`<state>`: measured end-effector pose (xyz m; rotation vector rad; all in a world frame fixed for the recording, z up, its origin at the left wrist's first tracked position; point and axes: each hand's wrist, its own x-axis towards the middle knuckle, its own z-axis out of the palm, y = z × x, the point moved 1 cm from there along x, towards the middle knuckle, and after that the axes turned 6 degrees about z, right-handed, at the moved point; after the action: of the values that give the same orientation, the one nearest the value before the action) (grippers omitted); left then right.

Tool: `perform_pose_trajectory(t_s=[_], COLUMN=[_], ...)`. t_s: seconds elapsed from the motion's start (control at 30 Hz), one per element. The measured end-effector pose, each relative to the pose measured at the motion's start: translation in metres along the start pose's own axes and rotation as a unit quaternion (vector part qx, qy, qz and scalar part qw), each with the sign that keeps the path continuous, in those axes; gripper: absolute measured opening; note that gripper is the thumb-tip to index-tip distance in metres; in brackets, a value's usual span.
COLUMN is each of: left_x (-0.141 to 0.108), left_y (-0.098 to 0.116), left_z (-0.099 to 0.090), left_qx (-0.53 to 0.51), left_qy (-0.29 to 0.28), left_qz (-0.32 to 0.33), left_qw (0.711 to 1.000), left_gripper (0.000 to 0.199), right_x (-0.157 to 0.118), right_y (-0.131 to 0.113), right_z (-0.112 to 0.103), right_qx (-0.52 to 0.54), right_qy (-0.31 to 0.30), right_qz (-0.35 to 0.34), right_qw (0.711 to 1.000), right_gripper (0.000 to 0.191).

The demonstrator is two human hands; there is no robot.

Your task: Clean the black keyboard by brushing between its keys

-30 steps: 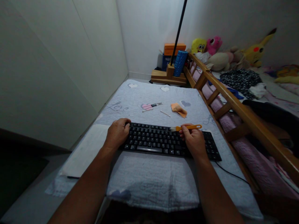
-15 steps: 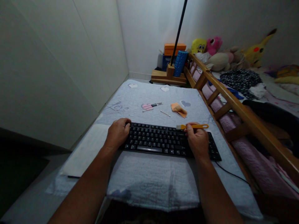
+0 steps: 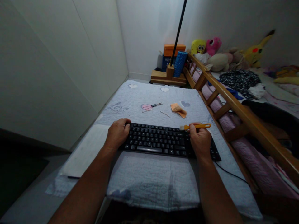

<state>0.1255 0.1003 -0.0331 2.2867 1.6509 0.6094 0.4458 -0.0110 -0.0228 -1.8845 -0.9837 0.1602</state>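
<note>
A black keyboard (image 3: pixel 151 138) lies flat on the cloth-covered table. My left hand (image 3: pixel 118 132) grips its left end, thumb on top near the upper corner. In my right hand (image 3: pixel 199 138) is a small brush (image 3: pixel 202 126) with a yellow handle, pinched between thumb and fingers. Its pale bristles point left and are at the keyboard's top row, right of the middle; whether they touch the keys I cannot tell. That hand covers part of the number pad. Behind the keyboard lie an orange cloth (image 3: pixel 178 110), a cotton swab (image 3: pixel 165 114) and tweezers (image 3: pixel 156 105).
A white sheet or pad (image 3: pixel 86 152) lies left of the keyboard. The keyboard's cable (image 3: pixel 231 173) runs off to the right. A wooden bed rail (image 3: pixel 229 96) borders the table's right side, with plush toys beyond. A white panel wall (image 3: pixel 70 62) stands at left.
My right hand has slid slightly to the right along the keyboard's top row, carrying the brush. My left hand and the keyboard have stayed in place.
</note>
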Motion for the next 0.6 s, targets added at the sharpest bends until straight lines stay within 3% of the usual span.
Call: perform_pose_trajectory(t_s=[0.13,0.4,0.6], left_x=[0.0001,0.0004,0.0001], left_y=[-0.0017,-0.0002,-0.0009], left_z=[0.0011,0.0011,0.0004], left_qx=[-0.001,-0.005,0.002], left_qy=[0.003,0.003,0.008], left_qz=[0.004,0.006,0.004], left_qw=[1.0,1.0,1.0], left_gripper=[0.035,0.036,0.035], right_x=[0.0013,0.004,0.0024], right_y=[0.0027,0.0068,0.004], right_z=[0.0013,-0.0016,-0.0008], right_qx=[0.019,-0.021,0.027], right_qy=[-0.035,0.009,-0.044], right_qz=[0.017,0.004,0.01], right_qw=[0.999,1.0,0.999], right_gripper=[0.034,0.036,0.035])
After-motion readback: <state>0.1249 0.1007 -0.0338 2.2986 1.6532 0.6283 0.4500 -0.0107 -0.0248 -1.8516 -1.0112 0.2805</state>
